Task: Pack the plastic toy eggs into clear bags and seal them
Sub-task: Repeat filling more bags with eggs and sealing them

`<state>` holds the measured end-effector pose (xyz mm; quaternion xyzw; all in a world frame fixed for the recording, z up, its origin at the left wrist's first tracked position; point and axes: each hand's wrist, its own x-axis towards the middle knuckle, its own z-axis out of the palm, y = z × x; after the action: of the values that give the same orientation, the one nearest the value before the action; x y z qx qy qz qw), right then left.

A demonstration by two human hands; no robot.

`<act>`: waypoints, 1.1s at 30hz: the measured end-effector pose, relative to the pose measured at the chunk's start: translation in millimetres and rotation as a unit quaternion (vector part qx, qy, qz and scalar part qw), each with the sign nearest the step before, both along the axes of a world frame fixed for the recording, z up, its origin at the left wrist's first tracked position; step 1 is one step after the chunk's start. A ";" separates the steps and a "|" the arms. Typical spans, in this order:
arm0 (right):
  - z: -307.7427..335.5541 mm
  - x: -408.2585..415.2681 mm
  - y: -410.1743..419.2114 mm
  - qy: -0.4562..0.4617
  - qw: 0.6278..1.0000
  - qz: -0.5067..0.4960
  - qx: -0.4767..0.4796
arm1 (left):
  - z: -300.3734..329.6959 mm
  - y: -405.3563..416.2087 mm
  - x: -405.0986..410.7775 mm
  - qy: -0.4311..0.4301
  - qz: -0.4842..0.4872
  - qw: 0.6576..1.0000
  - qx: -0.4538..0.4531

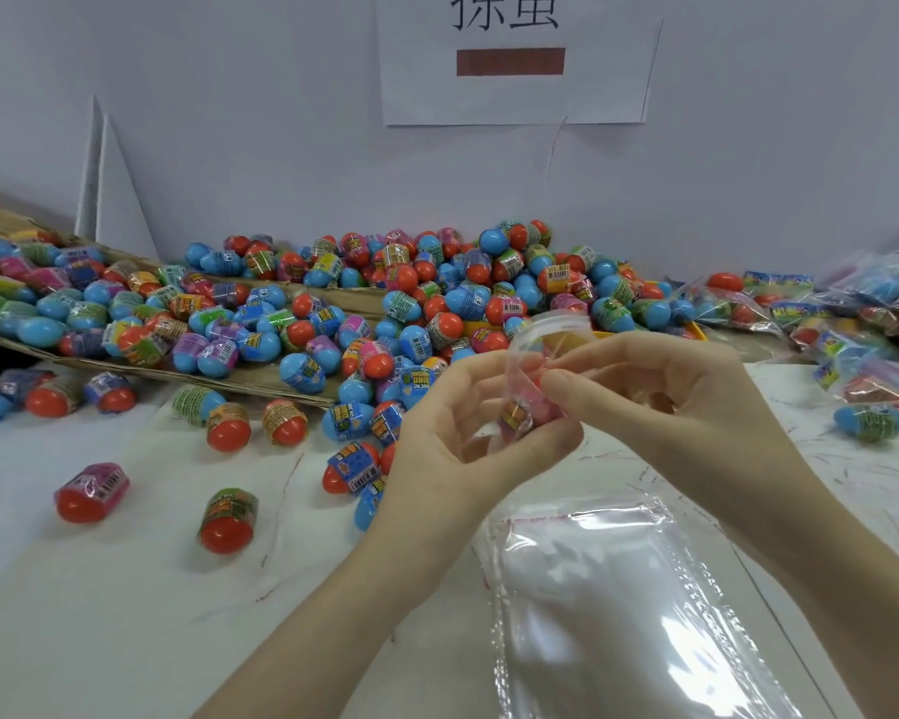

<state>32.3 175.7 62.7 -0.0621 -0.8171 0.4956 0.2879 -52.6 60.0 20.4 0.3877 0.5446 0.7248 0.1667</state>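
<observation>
Both hands meet over the middle of the table around one small clear bag (551,339) with a toy egg (528,412) inside it. My left hand (458,438) cups the bag's lower part, fingers curled round the egg. My right hand (660,391) pinches the bag's upper part with thumb and forefinger; the open flap sticks up above the fingers. A big heap of blue and red eggs (426,298) lies behind the hands. Several loose eggs, such as a red one (228,521), lie on the table at the left.
A stack of empty clear bags (618,604) lies flat near me, under my right forearm. Filled bags (862,313) pile up at the far right. Flattened cardboard (260,381) lies under the eggs at the left. A paper sign (515,59) hangs on the wall.
</observation>
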 end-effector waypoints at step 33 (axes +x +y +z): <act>2.7 6.7 30.3 -0.231 0.940 0.137 -0.212 | -6.0 -5.4 -11.6 -0.119 -0.211 0.958 -0.155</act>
<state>39.0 206.0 65.5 -0.1224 -0.7375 0.6642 0.0008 -64.2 54.6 14.4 0.3739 0.5322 0.6208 0.4377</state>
